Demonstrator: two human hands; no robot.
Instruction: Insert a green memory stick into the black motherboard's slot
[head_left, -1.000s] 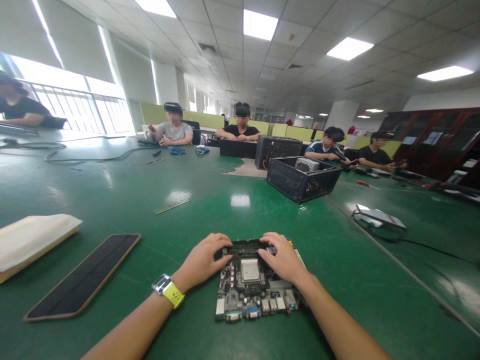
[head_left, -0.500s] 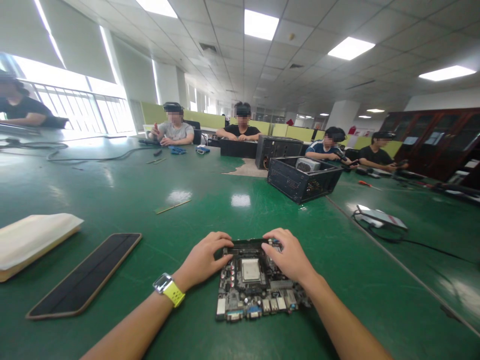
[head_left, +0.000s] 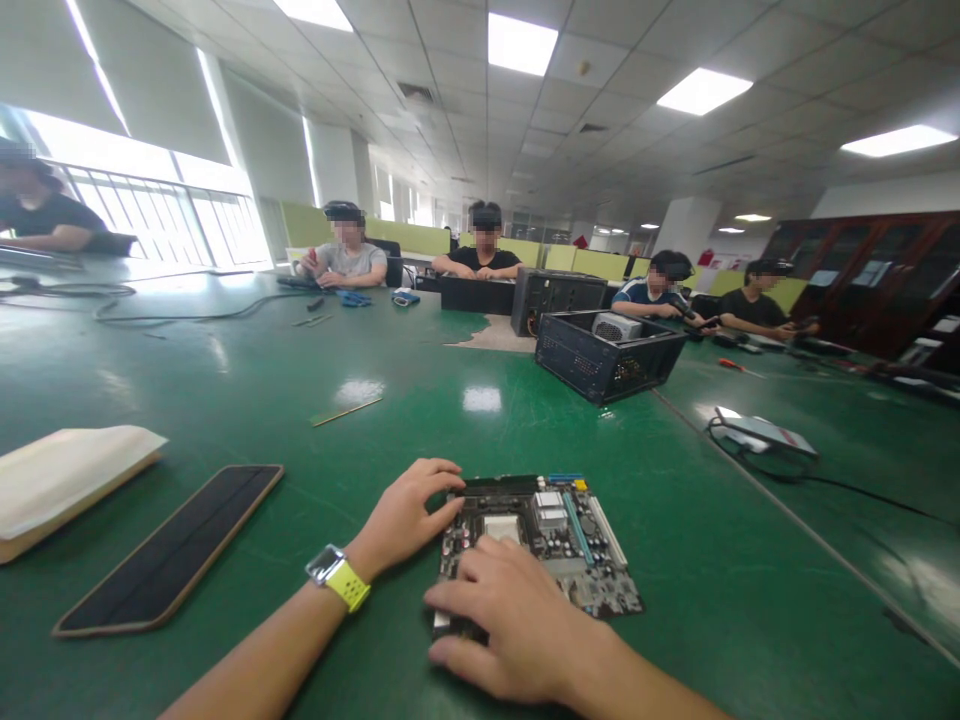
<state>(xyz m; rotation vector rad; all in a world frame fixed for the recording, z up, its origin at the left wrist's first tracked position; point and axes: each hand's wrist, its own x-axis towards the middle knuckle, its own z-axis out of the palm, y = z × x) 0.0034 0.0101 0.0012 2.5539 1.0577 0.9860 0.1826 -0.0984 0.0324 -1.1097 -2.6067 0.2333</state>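
Note:
A motherboard (head_left: 551,565) lies flat on the green tabletop in front of me, with a silvery processor (head_left: 501,527) in its socket, partly covered. My left hand (head_left: 412,508), with a watch on a yellow strap at the wrist, holds the board's far left corner between curled fingers and thumb. Over the near left part of the board, my right hand (head_left: 510,615) is spread, thumb and fingers apart with nothing between them. It hides the ports along the near edge. Whether its fingertips touch the board, I cannot tell. Memory slots (head_left: 499,487) run along the far edge.
To the left lie a dark flat tablet-like panel (head_left: 176,550) and a pale, thick book-like block (head_left: 67,480). An open computer case (head_left: 607,355) stands ahead on the right. A cabled device (head_left: 761,435) lies farther right. Several people sit across the table.
My right hand has left the board's far edge and come nearer and leftward, over the near left part. The board's right side is now uncovered. My left hand stays put.

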